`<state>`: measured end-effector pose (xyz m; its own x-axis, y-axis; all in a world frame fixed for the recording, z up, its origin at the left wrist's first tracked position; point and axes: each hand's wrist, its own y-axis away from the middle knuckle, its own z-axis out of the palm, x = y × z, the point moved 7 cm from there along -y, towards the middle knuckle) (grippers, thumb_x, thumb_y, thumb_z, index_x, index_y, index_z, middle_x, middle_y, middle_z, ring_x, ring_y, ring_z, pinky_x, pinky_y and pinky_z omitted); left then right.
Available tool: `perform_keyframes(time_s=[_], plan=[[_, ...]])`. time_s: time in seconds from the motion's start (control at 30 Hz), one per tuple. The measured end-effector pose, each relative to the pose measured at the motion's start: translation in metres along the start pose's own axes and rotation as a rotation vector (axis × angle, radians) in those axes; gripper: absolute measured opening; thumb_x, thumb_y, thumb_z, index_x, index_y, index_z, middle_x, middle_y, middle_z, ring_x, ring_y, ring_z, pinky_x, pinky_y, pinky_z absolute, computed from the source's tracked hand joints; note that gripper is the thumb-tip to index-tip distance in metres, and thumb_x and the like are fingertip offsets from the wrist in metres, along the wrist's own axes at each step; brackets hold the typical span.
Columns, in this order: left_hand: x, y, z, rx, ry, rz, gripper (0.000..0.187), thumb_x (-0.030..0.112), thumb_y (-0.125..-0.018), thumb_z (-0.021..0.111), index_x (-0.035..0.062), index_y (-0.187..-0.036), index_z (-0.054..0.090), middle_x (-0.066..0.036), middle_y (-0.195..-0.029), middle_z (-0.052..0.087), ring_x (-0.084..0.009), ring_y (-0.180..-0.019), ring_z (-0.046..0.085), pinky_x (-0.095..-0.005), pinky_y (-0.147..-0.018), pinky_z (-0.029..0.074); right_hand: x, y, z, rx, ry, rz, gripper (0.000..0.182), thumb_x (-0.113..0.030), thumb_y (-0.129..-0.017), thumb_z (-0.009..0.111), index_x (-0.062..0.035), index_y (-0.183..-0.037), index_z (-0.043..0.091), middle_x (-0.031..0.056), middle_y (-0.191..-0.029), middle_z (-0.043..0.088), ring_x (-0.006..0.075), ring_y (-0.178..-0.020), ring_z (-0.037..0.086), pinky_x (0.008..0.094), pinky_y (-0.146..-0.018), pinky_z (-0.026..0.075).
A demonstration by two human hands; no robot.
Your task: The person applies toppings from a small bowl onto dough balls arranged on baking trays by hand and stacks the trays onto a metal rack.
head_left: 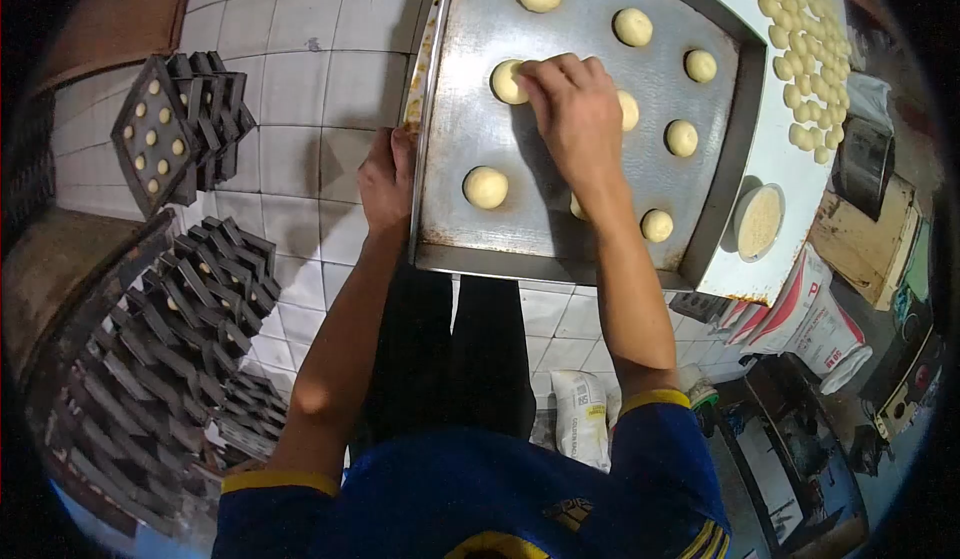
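Observation:
A metal baking tray [600, 149] with raised rims holds several pale, round dough balls, spaced apart. My right hand [582, 119] reaches over the tray, its thumb and fingertips closed on the right side of one dough ball [506, 83]. Another dough ball [628, 111] shows just past the knuckles, and one more is mostly hidden behind my wrist. At the tray's left rim, my left hand [386, 177] is closed around the edge; its fingertips are partly hidden. Nearest below it on the tray sits a dough ball [486, 188].
Right of the tray, a white table [735, 259] carries many small dough pieces [800, 49] and a bowl of crumb-like grains [760, 221]. Dark stacked trays [190, 299] stand on the tiled floor at left, one upper tray [150, 139] bearing dough balls. Sacks [582, 414] lie below.

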<state>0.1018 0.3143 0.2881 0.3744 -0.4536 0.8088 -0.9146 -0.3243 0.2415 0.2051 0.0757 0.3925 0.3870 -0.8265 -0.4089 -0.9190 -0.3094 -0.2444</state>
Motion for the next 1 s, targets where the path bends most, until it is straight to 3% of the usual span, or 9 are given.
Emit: perform_keyframes(time_s=[0.17, 0.27, 0.33, 0.43, 0.5, 0.57, 0.9, 0.97, 1.0], plan=[[-0.007, 0.000, 0.000, 0.014, -0.016, 0.017, 0.049, 0.040, -0.116, 0.045, -0.0046, -0.106, 0.065, -0.034, -0.092, 0.067, -0.0553, -0.088, 0.066, -0.0558, -0.078, 0.052, -0.017, 0.028, -0.003, -0.037, 0.090, -0.011, 0.029, -0.029, -0.098, 0.077, -0.0144, -0.123, 0.079, 0.0065, -0.119, 0.067, 0.0288, -0.096, 0.060, 0.0443, -0.087, 0.051], [-0.007, 0.000, 0.002, 0.006, 0.024, 0.018, 0.051, 0.040, -0.116, 0.046, -0.0047, -0.104, 0.065, -0.034, -0.091, 0.066, -0.0549, -0.085, 0.066, -0.0555, -0.076, 0.052, -0.006, 0.042, -0.018, -0.168, 0.027, 0.002, 0.041, -0.029, -0.099, 0.077, -0.0104, -0.135, 0.072, 0.0151, -0.139, 0.061, 0.0352, -0.114, 0.059, 0.0458, -0.100, 0.050], [-0.005, -0.001, 0.001, 0.004, 0.038, 0.005, 0.051, 0.040, -0.116, 0.046, -0.0047, -0.102, 0.065, -0.034, -0.091, 0.066, -0.0548, -0.084, 0.065, -0.0555, -0.075, 0.051, 0.048, 0.058, -0.058, 0.037, -0.057, 0.150, 0.047, -0.026, -0.100, 0.077, -0.0084, -0.142, 0.067, 0.0164, -0.136, 0.064, 0.0359, -0.119, 0.061, 0.0444, -0.102, 0.050], [-0.004, 0.002, -0.001, 0.004, -0.012, -0.024, 0.051, 0.039, -0.116, 0.045, -0.0046, -0.100, 0.065, -0.034, -0.087, 0.065, -0.0542, -0.080, 0.065, -0.0550, -0.072, 0.051, 0.140, 0.100, -0.156, 0.323, 0.204, 0.764, 0.039, -0.025, -0.101, 0.073, -0.0036, -0.134, 0.074, 0.0183, -0.119, 0.075, 0.0333, -0.114, 0.071, 0.0424, -0.099, 0.054], [-0.009, 0.000, 0.002, -0.002, 0.005, -0.030, 0.050, 0.039, -0.116, 0.045, -0.0038, -0.099, 0.064, -0.033, -0.084, 0.065, -0.0531, -0.078, 0.065, -0.0536, -0.071, 0.051, 0.227, 0.165, -0.202, 0.340, 0.546, 0.628, 0.035, -0.030, -0.101, 0.073, -0.0062, -0.126, 0.079, 0.0202, -0.116, 0.078, 0.0384, -0.105, 0.076, 0.0453, -0.094, 0.058], [-0.005, -0.001, 0.001, 0.014, 0.001, 0.001, 0.050, 0.039, -0.116, 0.046, -0.0036, -0.098, 0.064, -0.032, -0.083, 0.064, -0.0527, -0.078, 0.065, -0.0535, -0.071, 0.051, 0.256, 0.196, -0.215, 0.173, 0.750, 0.912, 0.032, -0.034, -0.099, 0.073, -0.0093, -0.116, 0.084, 0.0204, -0.108, 0.080, 0.0413, -0.099, 0.078, 0.0476, -0.089, 0.059], [-0.008, 0.000, 0.002, 0.044, 0.031, 0.055, 0.054, 0.044, -0.116, 0.044, -0.0032, -0.097, 0.063, -0.032, -0.083, 0.064, -0.0534, -0.078, 0.064, -0.0536, -0.071, 0.051, 0.265, 0.213, -0.208, 0.063, 0.700, 0.967, 0.036, -0.040, -0.101, 0.072, -0.0095, -0.118, 0.083, 0.0158, -0.110, 0.082, 0.0374, -0.099, 0.079, 0.0453, -0.090, 0.060], [-0.007, 0.001, 0.002, 0.046, 0.017, 0.040, 0.055, 0.045, -0.116, 0.044, -0.0035, -0.097, 0.062, -0.032, -0.083, 0.064, -0.0537, -0.077, 0.063, -0.0533, -0.071, 0.051, 0.250, 0.207, -0.219, 0.219, 0.612, 0.852, 0.036, -0.037, -0.102, 0.073, -0.0054, -0.118, 0.083, 0.0169, -0.108, 0.083, 0.0327, -0.099, 0.080, 0.0413, -0.089, 0.060], [-0.007, 0.001, 0.002, 0.052, 0.001, 0.027, 0.055, 0.045, -0.116, 0.045, -0.0039, -0.097, 0.061, -0.032, -0.083, 0.064, -0.0540, -0.077, 0.063, -0.0530, -0.071, 0.051, 0.254, 0.210, -0.220, 0.306, 0.285, 0.843, 0.034, -0.030, -0.103, 0.075, -0.0013, -0.119, 0.082, 0.0146, -0.110, 0.083, 0.0243, -0.102, 0.079, 0.0369, -0.090, 0.059]])
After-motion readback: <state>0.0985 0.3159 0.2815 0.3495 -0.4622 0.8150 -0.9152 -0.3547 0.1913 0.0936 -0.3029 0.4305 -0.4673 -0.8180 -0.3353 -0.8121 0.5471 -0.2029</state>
